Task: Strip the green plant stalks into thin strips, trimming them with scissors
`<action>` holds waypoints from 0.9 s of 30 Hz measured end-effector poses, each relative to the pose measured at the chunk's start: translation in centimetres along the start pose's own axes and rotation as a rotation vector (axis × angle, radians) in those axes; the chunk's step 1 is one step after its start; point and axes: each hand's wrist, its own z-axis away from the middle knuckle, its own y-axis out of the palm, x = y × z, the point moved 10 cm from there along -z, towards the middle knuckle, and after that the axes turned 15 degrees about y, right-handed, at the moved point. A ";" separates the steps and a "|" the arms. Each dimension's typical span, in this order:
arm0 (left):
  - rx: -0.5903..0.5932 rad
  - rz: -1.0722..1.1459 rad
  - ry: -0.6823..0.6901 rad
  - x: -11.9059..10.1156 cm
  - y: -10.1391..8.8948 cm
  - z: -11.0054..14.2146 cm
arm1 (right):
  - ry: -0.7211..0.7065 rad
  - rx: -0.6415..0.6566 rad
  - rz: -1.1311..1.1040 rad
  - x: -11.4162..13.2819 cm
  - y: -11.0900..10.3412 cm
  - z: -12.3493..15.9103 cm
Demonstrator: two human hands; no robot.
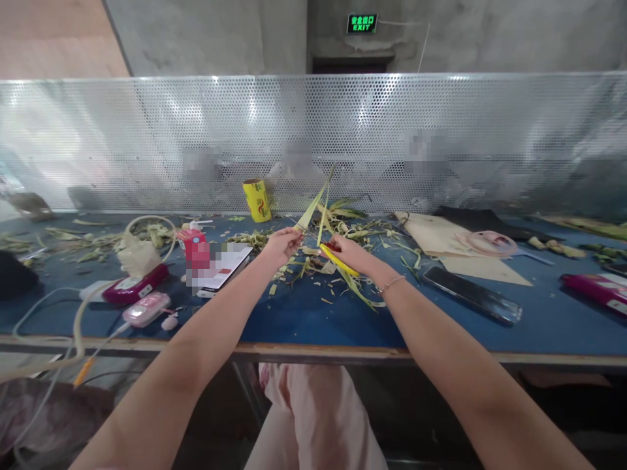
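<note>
My left hand [285, 244] is pinched closed on the near end of a long pale green leaf [314, 203], whose thin tip points up and away. My right hand [347, 252] is wrapped around the yellow-handled scissors [337, 261]. Their thin blades reach left toward the leaf's base, close to my left fingertips; whether they touch the leaf I cannot tell. Beneath and behind both hands lie heaped leaf scraps [360, 230], and several small cut bits are scattered on the blue tabletop [304, 320].
A yellow cardboard tube [257, 200] stands before the perforated metal screen [337, 117]. On the left are a red box [193, 245], a pink device [147, 309] and cables. To the right lie a black phone [473, 295], brown paper [435, 238] and a tape roll [490, 243].
</note>
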 end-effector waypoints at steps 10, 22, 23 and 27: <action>0.014 0.003 -0.009 0.1 0.0 -0.1 | -0.021 -0.048 0.091 0.4 -1.1 0.4; 0.084 -0.079 -0.038 0.4 0.7 0.6 | 0.002 0.041 0.057 -0.7 0.3 0.0; 0.102 -0.091 -0.047 0.5 0.9 0.7 | 0.002 0.068 0.042 -0.7 0.5 0.0; 0.102 -0.099 -0.059 0.5 1.0 0.9 | 0.043 0.066 0.027 -1.1 0.7 -0.2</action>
